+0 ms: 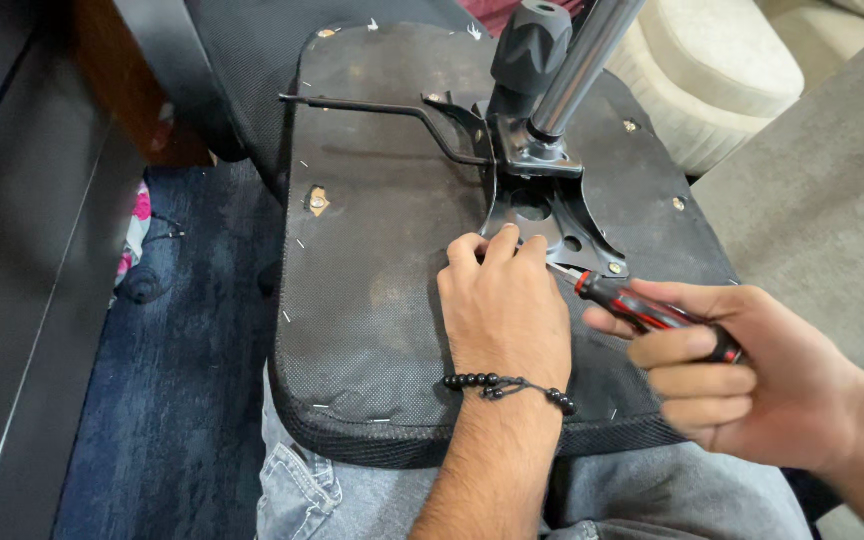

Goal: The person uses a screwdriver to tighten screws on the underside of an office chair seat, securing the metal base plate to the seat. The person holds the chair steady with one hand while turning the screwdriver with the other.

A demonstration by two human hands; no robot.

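I am resting my left hand (505, 300) flat on the upturned seat (372, 290), which is lying across my lap, fingers pressed together with their tips touching the near edge of the metal plate (552, 205). I am gripping the screwdriver (652, 315) in my right hand (742, 385), fingers curled tight around its red-and-black handle, its tip pointing left at the plate's near corner. The chrome column (582, 60) is rising from the plate's far side, with a black knob (530, 45) just left of it.
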